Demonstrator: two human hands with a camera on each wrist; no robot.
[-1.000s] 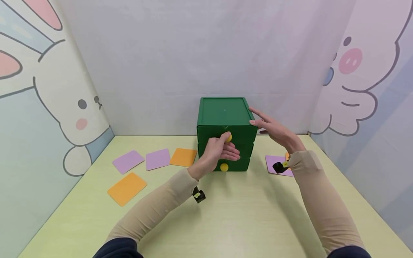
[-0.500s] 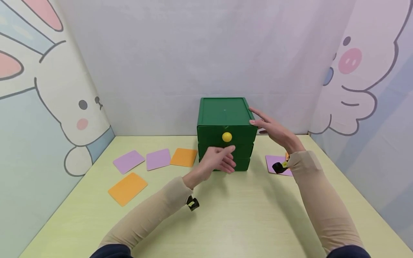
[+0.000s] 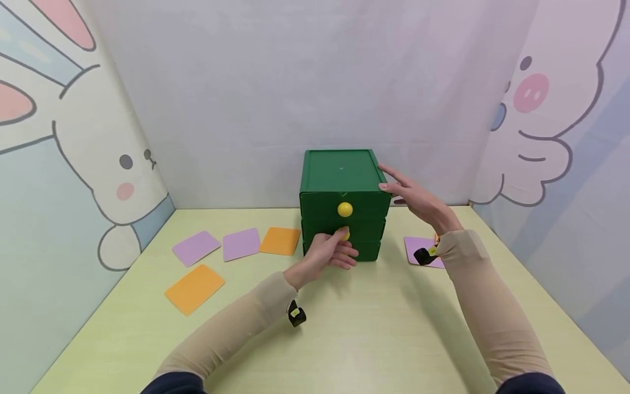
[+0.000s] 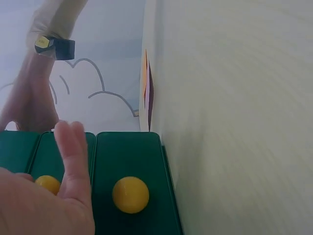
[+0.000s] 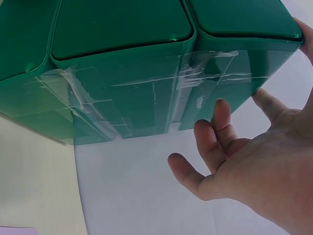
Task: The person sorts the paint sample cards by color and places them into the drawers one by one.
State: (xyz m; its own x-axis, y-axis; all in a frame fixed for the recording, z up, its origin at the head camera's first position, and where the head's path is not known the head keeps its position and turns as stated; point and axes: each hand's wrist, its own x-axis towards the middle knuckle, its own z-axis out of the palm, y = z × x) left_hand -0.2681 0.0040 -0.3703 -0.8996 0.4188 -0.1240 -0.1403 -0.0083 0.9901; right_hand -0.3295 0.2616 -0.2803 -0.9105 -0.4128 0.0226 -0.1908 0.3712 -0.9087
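A green chest of drawers (image 3: 339, 171) stands at the back middle of the table, its drawers flush at the front. My left hand (image 3: 327, 256) is at the yellow middle knob (image 4: 47, 183), which sits between the thumb and the straighter fingers. Its thumb lies over the knob's upper side. The yellow top knob (image 3: 345, 209) is uncovered, and the left wrist view shows the yellow bottom knob (image 4: 130, 195) free of the hand. My right hand (image 3: 422, 202) touches the chest's top right edge with thumb and forefinger, while the other fingers hang free beside its taped side (image 5: 137, 93).
Left of the chest lie two purple cards (image 3: 196, 248) and two orange cards (image 3: 194, 289) on the table (image 3: 374, 339). A purple card (image 3: 413, 253) with an orange piece is at the right, partly behind the right wrist. A white curtain (image 3: 236, 109) hangs behind.
My left hand has left the top knob, gone down past the middle one and come to the middle knob. The right hand keeps its place on the chest's edge.
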